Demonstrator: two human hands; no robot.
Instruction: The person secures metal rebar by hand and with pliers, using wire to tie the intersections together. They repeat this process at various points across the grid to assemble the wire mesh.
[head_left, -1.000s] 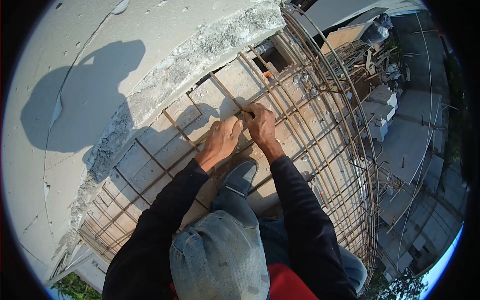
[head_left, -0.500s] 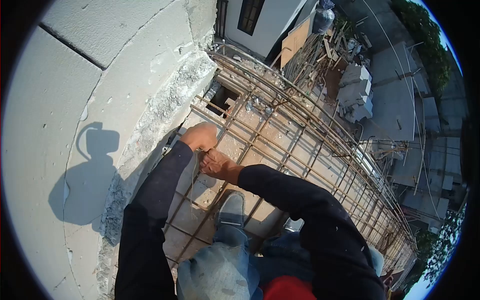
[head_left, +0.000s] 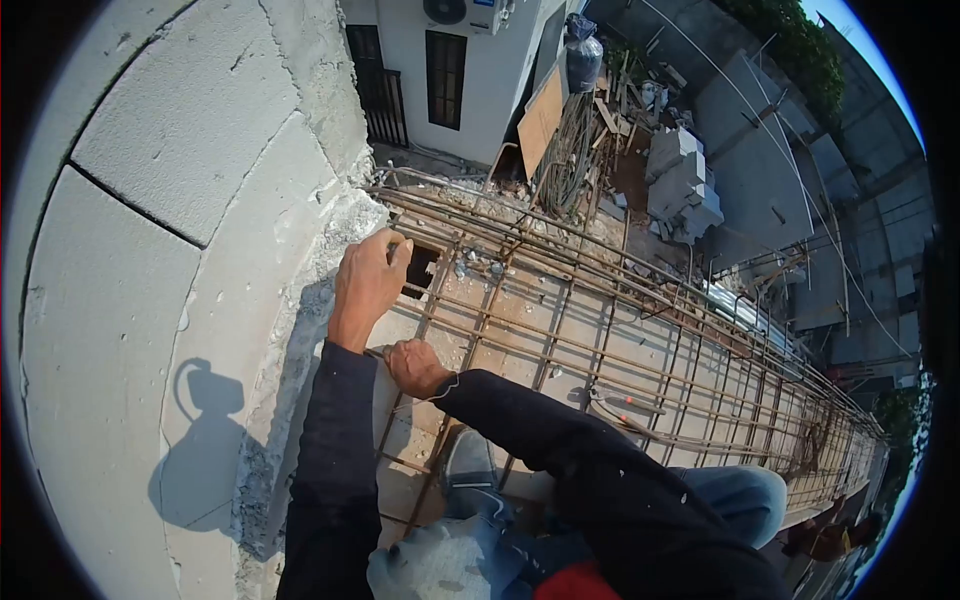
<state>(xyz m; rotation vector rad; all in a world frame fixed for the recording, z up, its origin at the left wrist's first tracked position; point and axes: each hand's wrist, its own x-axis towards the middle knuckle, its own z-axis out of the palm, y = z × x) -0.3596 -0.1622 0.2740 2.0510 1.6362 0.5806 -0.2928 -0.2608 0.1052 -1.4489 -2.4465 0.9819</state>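
My left hand (head_left: 368, 280) curls closed at the wall (head_left: 180, 200) edge; my right hand (head_left: 415, 365) pinches a thin wire (head_left: 448, 385) over the rebar (head_left: 560, 330). I judge the wire light and pliable, the rebar stiff; grip near crossings.

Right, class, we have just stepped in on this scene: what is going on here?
A person crouches on a rebar grid laid over a narrow slab beside a block wall. The left hand reaches to the bars at the wall's rough edge; the right hand is closed at a bar crossing nearer the body. A shoe rests on the grid.
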